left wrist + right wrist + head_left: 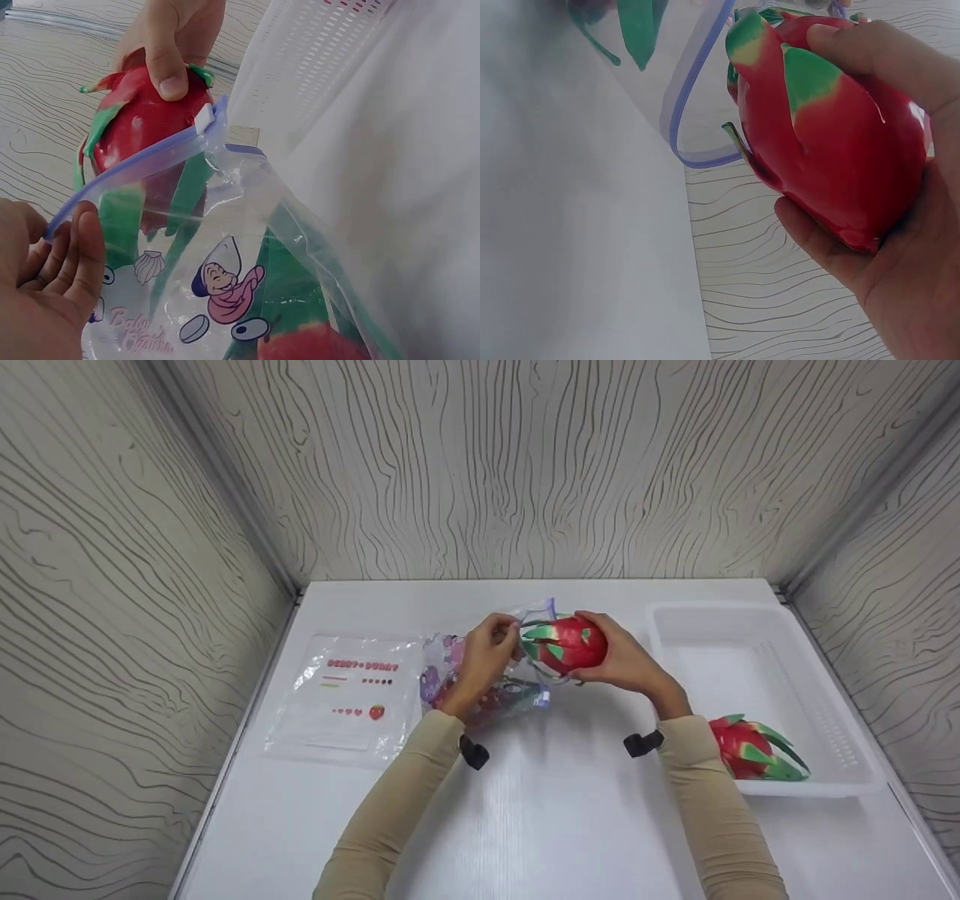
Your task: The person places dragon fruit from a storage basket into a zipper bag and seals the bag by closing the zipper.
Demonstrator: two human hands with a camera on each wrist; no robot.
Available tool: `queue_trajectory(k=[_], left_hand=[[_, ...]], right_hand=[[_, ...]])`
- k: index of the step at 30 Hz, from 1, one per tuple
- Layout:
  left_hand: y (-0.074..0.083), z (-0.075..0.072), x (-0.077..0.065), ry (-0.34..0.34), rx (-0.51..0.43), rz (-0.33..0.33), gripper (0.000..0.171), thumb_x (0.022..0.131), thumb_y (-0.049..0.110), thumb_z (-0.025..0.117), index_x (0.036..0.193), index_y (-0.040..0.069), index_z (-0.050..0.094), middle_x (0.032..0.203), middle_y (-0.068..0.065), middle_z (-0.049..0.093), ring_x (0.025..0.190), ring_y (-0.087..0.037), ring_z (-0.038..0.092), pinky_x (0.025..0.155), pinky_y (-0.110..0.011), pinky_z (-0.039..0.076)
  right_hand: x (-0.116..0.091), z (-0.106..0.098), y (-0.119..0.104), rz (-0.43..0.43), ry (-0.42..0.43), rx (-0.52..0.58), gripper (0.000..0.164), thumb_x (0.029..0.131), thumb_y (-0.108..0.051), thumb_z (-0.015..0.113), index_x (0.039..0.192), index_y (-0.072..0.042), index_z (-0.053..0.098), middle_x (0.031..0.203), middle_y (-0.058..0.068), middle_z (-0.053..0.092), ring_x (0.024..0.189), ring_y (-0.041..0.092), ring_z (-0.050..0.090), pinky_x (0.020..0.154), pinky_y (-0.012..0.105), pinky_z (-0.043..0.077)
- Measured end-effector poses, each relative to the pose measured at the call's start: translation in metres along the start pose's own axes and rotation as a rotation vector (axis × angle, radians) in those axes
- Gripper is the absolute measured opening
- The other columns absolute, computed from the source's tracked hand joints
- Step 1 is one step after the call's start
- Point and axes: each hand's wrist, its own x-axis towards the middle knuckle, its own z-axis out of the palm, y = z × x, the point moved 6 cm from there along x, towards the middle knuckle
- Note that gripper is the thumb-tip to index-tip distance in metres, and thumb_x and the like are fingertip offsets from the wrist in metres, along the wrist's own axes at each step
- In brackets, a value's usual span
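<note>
- Patterned walls (495, 472) are framing the surface (570, 825) before me.
- Right grip (615, 660) is holding a dragon fruit (581, 643), leaves (538, 634) poking into a zip bag (187, 266).
- Left grip (486, 658) is pinching the bag's rim (135, 166).
- Another fruit (745, 751) is lying in a basket (705, 675).

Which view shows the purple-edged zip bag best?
The left wrist view: the zip bag is large there, its white slider and cartoon print plain. The head view shows it small, partly behind the left hand; the right wrist view, only its mouth end.
</note>
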Motion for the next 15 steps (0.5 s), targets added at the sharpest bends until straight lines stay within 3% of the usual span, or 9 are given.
queue_trajectory(k=[9,15], left_hand=[[0.0003,-0.0002,0.0013,-0.004,0.008,0.039,0.019,0.108,0.01,0.06,0.116,-0.005,0.069,0.085,-0.013,0.068,0.065,-0.009,0.061,0.058,-0.018,0.051],[0.0022,-0.0009,0.0004,-0.003,0.041,0.021,0.017,0.109,0.011,0.06,0.116,0.0,0.069,0.087,-0.006,0.067,0.067,-0.007,0.062,0.059,-0.019,0.053]], right_hand=[[0.0034,0.0063,-0.0043,-0.034,-0.01,-0.006,0.101,0.079,-0.03,0.093,0.162,-0.015,0.038,0.158,0.016,0.047,0.145,0.042,0.049,0.112,0.064,0.051],[0.0069,0.0074,-0.0057,-0.043,-0.015,-0.012,0.101,0.08,-0.032,0.093,0.162,-0.012,0.038,0.158,0.017,0.048,0.144,0.042,0.05,0.112,0.064,0.051]])
